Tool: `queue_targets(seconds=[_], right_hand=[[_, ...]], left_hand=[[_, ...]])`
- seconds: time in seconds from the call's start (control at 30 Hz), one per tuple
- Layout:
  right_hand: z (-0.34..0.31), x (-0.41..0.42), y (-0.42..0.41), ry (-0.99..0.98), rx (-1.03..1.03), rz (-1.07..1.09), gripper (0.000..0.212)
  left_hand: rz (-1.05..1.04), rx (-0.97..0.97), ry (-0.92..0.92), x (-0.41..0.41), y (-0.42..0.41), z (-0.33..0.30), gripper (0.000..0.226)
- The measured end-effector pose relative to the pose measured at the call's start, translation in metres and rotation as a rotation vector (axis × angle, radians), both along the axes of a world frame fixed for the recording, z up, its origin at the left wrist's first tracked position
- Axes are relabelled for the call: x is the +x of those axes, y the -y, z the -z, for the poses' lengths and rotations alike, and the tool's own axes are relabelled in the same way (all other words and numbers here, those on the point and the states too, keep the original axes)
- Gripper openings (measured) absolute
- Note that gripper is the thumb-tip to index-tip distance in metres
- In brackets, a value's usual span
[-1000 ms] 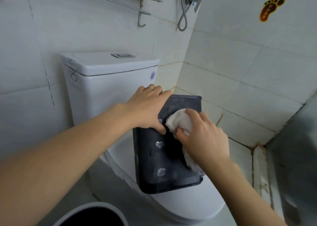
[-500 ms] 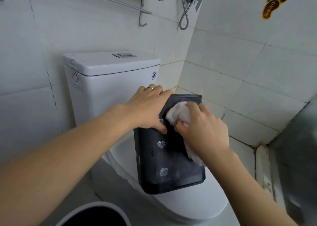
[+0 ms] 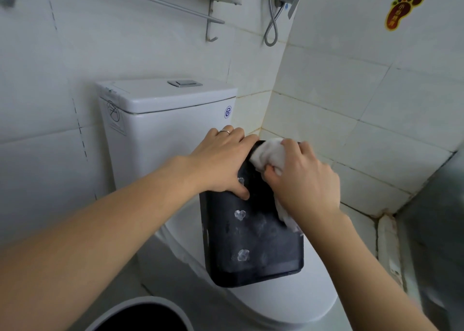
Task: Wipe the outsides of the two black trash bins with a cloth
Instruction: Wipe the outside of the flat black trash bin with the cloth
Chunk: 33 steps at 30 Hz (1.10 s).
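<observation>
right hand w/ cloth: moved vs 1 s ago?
Yes. The right hand slid the cloth from mid-face up to the black bin's far edge, toward the wall corner.

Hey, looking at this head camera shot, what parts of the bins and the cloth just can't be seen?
- Black bin: far sides face away; its upper end is covered by the left hand and right hand.
- Cloth: mostly bunched under the right hand.
- Round bin: cut off by the bottom edge; its outside barely shows.
</observation>
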State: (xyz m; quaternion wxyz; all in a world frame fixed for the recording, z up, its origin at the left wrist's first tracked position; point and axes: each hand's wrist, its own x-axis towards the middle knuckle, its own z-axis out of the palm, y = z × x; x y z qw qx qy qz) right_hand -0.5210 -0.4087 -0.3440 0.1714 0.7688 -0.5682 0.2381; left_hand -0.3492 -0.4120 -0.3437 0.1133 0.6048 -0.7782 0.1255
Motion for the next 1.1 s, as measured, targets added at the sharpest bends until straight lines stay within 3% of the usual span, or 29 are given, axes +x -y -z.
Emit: queue_targets(seconds=[0.2,0.33,0.53,0.63,0.8,1.1], right_hand=[[0.026,-0.012,-0.017,-0.007,0.007,0.014,0.038],[0.029,-0.014,-0.018,0.049,-0.01,0.015,0.035],[0.029,-0.017,-0.02,0.066,0.015,0.052,0.036],[0.028,-0.017,-0.022,0.049,0.035,0.06,0.039],[0.029,-0.017,-0.023,0.064,0.042,0.04,0.037],[0.007,0.005,-0.016,-0.007,0.011,-0.039,0.041]], left_hand=[[-0.007,0.019,-0.033,0.002,0.002,0.0,0.112],[-0.01,0.178,-0.182,0.002,-0.002,-0.012,0.116],[-0.017,0.403,-0.265,0.03,-0.001,-0.027,0.118],[0.003,0.4,-0.348,0.035,0.001,-0.023,0.119],[0.05,0.341,-0.466,0.041,-0.003,-0.016,0.088],[0.077,0.332,-0.438,0.04,-0.006,-0.017,0.085]])
